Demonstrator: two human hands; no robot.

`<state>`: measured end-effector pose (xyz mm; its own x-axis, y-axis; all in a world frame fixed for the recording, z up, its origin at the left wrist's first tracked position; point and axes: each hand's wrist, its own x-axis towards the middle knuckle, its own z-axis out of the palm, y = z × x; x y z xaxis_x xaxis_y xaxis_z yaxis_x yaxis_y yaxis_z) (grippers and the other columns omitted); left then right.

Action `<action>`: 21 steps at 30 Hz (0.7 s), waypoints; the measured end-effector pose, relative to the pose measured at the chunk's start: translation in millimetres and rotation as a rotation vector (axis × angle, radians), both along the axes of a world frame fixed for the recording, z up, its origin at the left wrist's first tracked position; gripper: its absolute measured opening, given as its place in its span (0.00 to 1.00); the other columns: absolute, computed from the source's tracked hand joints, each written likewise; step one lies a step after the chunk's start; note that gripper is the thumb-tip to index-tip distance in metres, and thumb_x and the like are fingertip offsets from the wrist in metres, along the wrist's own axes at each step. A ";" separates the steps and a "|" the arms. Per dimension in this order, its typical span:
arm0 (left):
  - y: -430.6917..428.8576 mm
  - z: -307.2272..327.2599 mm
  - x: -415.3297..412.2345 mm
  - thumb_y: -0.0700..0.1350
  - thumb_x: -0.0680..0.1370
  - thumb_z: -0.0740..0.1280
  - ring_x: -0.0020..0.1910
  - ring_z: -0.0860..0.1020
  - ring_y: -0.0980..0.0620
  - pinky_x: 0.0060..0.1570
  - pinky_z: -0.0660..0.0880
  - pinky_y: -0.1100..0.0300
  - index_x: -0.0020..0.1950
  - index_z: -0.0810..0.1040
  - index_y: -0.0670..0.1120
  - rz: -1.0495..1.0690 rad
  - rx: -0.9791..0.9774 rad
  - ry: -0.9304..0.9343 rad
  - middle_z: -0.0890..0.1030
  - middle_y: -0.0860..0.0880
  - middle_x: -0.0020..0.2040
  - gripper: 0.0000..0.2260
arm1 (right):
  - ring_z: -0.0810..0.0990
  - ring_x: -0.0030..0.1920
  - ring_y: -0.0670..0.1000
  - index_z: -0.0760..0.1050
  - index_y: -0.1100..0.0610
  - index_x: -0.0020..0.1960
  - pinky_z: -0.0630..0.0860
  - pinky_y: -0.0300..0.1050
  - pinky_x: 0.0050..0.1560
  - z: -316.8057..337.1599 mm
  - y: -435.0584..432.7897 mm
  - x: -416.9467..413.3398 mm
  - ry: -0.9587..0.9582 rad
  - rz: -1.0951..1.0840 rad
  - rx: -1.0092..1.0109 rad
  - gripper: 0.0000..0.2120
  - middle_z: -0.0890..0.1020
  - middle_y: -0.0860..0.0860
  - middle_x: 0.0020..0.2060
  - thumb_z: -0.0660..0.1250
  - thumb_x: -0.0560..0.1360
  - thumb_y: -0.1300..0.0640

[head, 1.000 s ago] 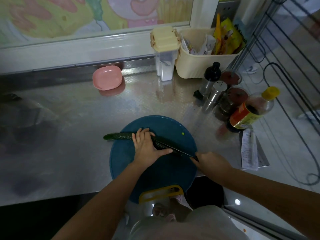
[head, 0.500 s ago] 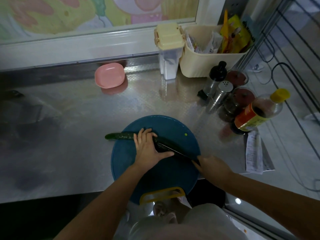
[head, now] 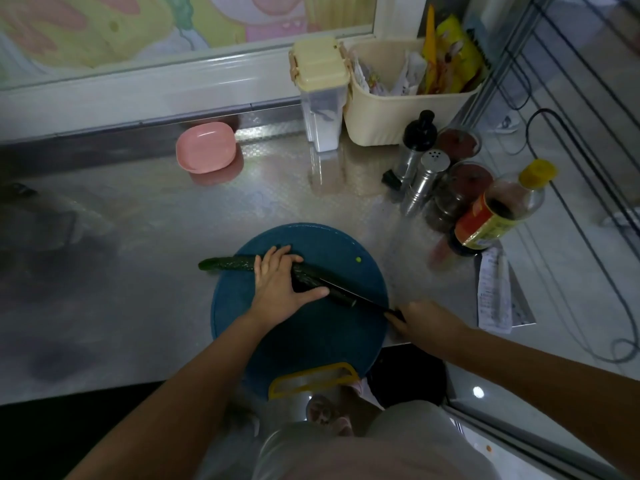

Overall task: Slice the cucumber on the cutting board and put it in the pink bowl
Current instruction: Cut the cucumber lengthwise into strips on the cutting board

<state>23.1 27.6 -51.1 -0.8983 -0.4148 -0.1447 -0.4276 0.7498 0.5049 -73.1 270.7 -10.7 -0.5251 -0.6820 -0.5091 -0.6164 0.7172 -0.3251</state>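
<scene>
Cucumber lies under left hand; right hand grips knife.

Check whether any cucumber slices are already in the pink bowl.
No, the shallow pink plastic bowl shows only its bare inside, and the dark green cucumber lies on the round blue cutting board.

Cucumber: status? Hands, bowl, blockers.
Left hand holds cucumber on cutting board; right hand grips knife, blade at its right end. No slices visible. Pink bowl back-left, bare counter between.

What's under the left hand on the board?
The cucumber, lying across the blue cutting board; the left hand holds it down. The stretch beneath the palm is covered, so any cuts there cannot be seen.
</scene>
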 end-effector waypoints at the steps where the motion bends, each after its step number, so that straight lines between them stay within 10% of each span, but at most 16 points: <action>1: 0.5 -0.4 -0.2 0.77 0.58 0.56 0.75 0.49 0.50 0.70 0.33 0.52 0.65 0.70 0.50 0.005 -0.001 -0.005 0.61 0.49 0.73 0.44 | 0.76 0.33 0.48 0.78 0.62 0.52 0.65 0.37 0.36 0.1 8.0 -0.3 -0.016 -0.032 -0.010 0.20 0.81 0.55 0.39 0.54 0.82 0.49; 8: -9.9 11.1 7.3 0.64 0.74 0.61 0.74 0.54 0.46 0.72 0.40 0.51 0.67 0.71 0.47 0.014 0.107 0.038 0.65 0.45 0.72 0.28 | 0.73 0.31 0.45 0.77 0.58 0.50 0.65 0.35 0.33 -4.8 44.0 -0.1 0.026 -0.069 -0.006 0.20 0.78 0.49 0.34 0.54 0.80 0.45; 13: -33.1 31.5 19.9 0.49 0.75 0.69 0.62 0.67 0.40 0.60 0.66 0.50 0.61 0.72 0.37 0.617 0.083 0.198 0.71 0.37 0.61 0.20 | 0.78 0.39 0.50 0.76 0.57 0.52 0.66 0.38 0.39 -16.1 56.1 5.4 0.135 -0.038 -0.076 0.18 0.83 0.55 0.44 0.55 0.80 0.45; 17: -45.8 42.6 19.3 0.52 0.74 0.71 0.29 0.75 0.47 0.29 0.73 0.56 0.40 0.76 0.35 0.813 0.434 -0.008 0.77 0.40 0.33 0.19 | 0.82 0.40 0.52 0.78 0.57 0.52 0.72 0.41 0.38 -27.8 60.2 19.6 0.142 -0.109 -0.140 0.18 0.84 0.56 0.42 0.57 0.79 0.44; 21: -40.8 37.2 17.3 0.53 0.75 0.69 0.31 0.78 0.49 0.28 0.75 0.62 0.42 0.75 0.39 0.853 0.838 -0.175 0.79 0.43 0.36 0.17 | 0.82 0.41 0.53 0.80 0.58 0.51 0.68 0.38 0.37 -32.0 47.7 30.8 0.080 -0.162 -0.215 0.17 0.84 0.57 0.42 0.59 0.79 0.47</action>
